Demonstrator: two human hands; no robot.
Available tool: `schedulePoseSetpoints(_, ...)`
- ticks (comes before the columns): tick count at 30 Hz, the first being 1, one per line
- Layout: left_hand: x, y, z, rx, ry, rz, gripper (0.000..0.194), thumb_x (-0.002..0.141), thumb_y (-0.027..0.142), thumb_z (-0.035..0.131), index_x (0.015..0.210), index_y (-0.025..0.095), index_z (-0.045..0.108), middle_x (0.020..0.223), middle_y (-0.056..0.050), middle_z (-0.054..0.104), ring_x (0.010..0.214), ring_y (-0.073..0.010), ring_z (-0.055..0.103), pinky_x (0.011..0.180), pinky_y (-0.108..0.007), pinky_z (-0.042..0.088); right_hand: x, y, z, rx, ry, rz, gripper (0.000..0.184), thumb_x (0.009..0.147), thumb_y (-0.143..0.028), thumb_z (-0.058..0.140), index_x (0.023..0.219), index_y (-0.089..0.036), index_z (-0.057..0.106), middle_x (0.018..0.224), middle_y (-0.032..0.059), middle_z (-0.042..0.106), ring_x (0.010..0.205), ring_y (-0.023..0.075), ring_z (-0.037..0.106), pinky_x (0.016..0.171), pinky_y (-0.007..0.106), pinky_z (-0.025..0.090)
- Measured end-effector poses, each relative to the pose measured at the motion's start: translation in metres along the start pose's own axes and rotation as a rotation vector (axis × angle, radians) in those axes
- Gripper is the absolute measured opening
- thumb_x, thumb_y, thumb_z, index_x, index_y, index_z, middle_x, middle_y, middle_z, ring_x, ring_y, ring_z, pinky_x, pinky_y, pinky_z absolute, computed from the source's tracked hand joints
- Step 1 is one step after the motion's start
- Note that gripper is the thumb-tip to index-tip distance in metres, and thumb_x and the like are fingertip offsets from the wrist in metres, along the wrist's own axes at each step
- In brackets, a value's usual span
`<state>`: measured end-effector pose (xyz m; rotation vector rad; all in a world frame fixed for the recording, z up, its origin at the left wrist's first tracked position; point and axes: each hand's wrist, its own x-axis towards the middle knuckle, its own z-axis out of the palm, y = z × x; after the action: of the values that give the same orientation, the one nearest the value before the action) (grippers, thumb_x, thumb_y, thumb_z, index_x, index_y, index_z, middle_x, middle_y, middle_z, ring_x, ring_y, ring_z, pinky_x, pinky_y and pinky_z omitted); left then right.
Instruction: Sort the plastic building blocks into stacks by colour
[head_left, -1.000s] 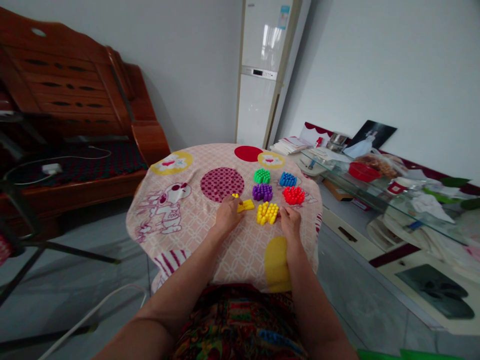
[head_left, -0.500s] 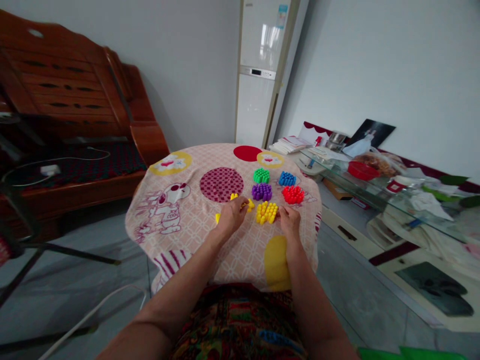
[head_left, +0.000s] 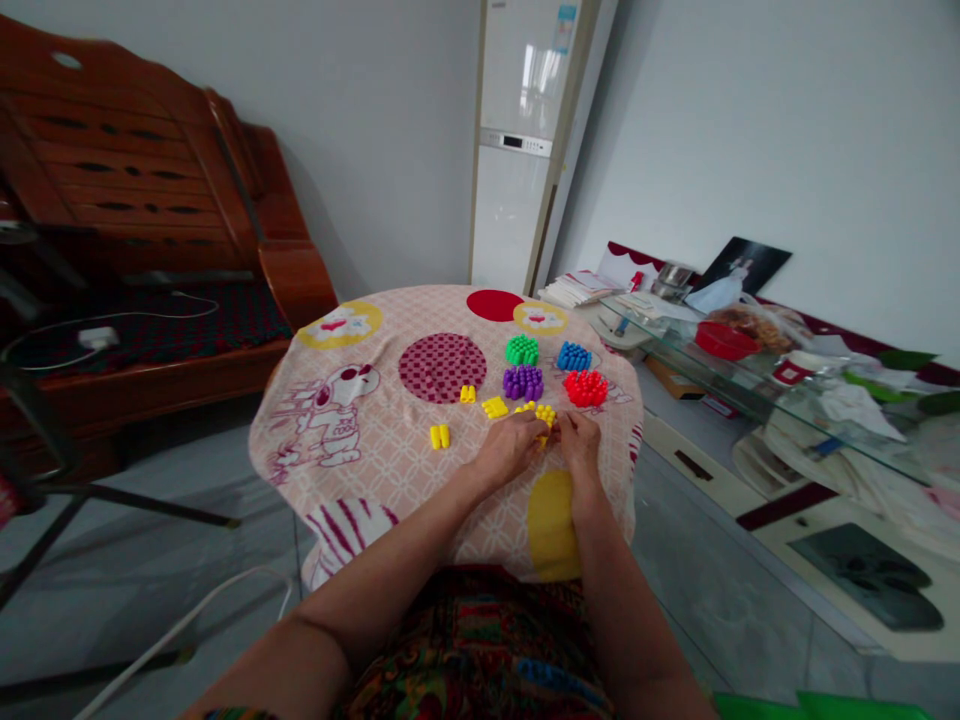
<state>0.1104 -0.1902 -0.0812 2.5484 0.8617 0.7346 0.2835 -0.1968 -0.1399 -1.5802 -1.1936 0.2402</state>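
Note:
Small yellow plastic pieces stand bunched in a cluster [head_left: 546,411] on the cloth-covered round table, partly covered by my hands. My left hand [head_left: 514,445] reaches over the near left of this cluster, its fingers closed on a yellow piece that they mostly hide. At the cluster's right edge is my right hand [head_left: 581,440], thumb and fingers pinched together; whatever lies between them is hidden. Loose yellow pieces lie to the left: one pair [head_left: 440,437], another small group [head_left: 468,394], and a flat-lying group [head_left: 495,407] just beyond my left hand.
Behind the yellow cluster stand purple [head_left: 523,382], green [head_left: 522,349], blue [head_left: 574,356] and red [head_left: 586,388] clusters. A patterned cloth [head_left: 420,490] covers the table. To the right is a cluttered glass-topped cabinet [head_left: 750,385]; a wooden bench [head_left: 150,200] stands left.
My left hand has moved right, from the loose yellow pieces to the yellow cluster, uncovering the loose ones. My right hand stays almost in place at the cluster's right edge.

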Motion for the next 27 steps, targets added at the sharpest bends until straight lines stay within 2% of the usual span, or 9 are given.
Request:
schedulePoseSetpoints(3,0.001,-0.001,0.007,0.006,0.009,-0.029,0.02,0.089,0.018,0.052,0.094,0.019,0.071,0.095,-0.009,0.066,0.092,-0.0202,0.061,0.085,-0.031,0.049,0.0,0.002,0.001,0.014,-0.004,0.001,0.034,0.082,-0.041,0.047,0.062,-0.017,0.06,0.061,0.002,0.061,0.056,0.0144,0.048,0.054,0.026,0.036)
schedulePoseSetpoints(7,-0.001,-0.004,0.01,-0.009,0.062,-0.039,0.02,0.088,0.018,0.055,0.103,0.02,0.068,0.105,-0.008,0.065,0.096,-0.0191,0.061,0.087,-0.03,0.049,0.0,0.005,0.002,0.036,-0.016,0.02,0.034,0.083,-0.041,0.047,0.064,-0.017,0.061,0.06,0.0016,0.06,0.057,0.0146,0.047,0.054,0.026,0.035)
schedulePoseSetpoints(10,0.002,-0.014,0.003,-0.025,0.162,-0.071,0.021,0.088,0.021,0.056,0.107,0.019,0.066,0.107,-0.008,0.066,0.098,-0.019,0.062,0.087,-0.029,0.05,0.0,0.005,0.002,0.029,-0.02,0.02,0.034,0.083,-0.042,0.047,0.064,-0.017,0.061,0.059,0.0011,0.058,0.057,0.0144,0.046,0.055,0.026,0.035)
schedulePoseSetpoints(13,0.009,-0.034,-0.008,0.044,0.256,-0.193,0.024,0.089,0.019,0.053,0.11,0.018,0.066,0.11,-0.01,0.067,0.103,-0.0214,0.061,0.091,-0.032,0.049,0.0,0.002,0.001,0.011,-0.009,0.01,0.034,0.083,-0.042,0.047,0.061,-0.018,0.057,0.057,0.0002,0.055,0.058,0.0143,0.045,0.055,0.026,0.033)
schedulePoseSetpoints(16,0.014,-0.059,-0.011,0.151,0.208,-0.319,0.031,0.086,0.015,0.056,0.114,0.018,0.066,0.115,-0.012,0.067,0.111,-0.0247,0.059,0.096,-0.035,0.047,-0.001,-0.001,0.0,-0.015,0.013,-0.011,0.034,0.083,-0.042,0.047,0.059,-0.019,0.053,0.056,-0.0014,0.051,0.057,0.0137,0.044,0.055,0.026,0.031)
schedulePoseSetpoints(19,0.013,-0.076,-0.005,0.198,0.098,-0.342,0.032,0.082,0.017,0.061,0.114,0.019,0.067,0.112,-0.011,0.068,0.109,-0.0252,0.06,0.096,-0.035,0.047,-0.001,-0.002,0.0,-0.038,0.024,-0.032,0.034,0.082,-0.043,0.047,0.057,-0.02,0.049,0.055,-0.0025,0.048,0.057,0.0133,0.042,0.055,0.027,0.029)
schedulePoseSetpoints(22,0.011,-0.079,0.0,0.187,0.091,-0.328,0.031,0.082,0.018,0.06,0.112,0.018,0.068,0.109,-0.012,0.067,0.106,-0.0253,0.061,0.094,-0.035,0.048,-0.001,-0.002,-0.001,-0.038,0.013,-0.019,0.034,0.082,-0.043,0.046,0.057,-0.021,0.048,0.054,-0.0029,0.046,0.056,0.0132,0.04,0.055,0.027,0.028)
schedulePoseSetpoints(27,0.011,-0.073,-0.002,0.122,0.176,-0.333,0.041,0.078,0.015,0.06,0.119,0.016,0.062,0.111,-0.011,0.066,0.101,-0.0226,0.063,0.091,-0.033,0.049,-0.001,-0.004,-0.001,-0.039,0.018,-0.02,0.035,0.081,-0.044,0.047,0.055,-0.021,0.045,0.052,-0.0033,0.044,0.055,0.013,0.04,0.054,0.028,0.026)
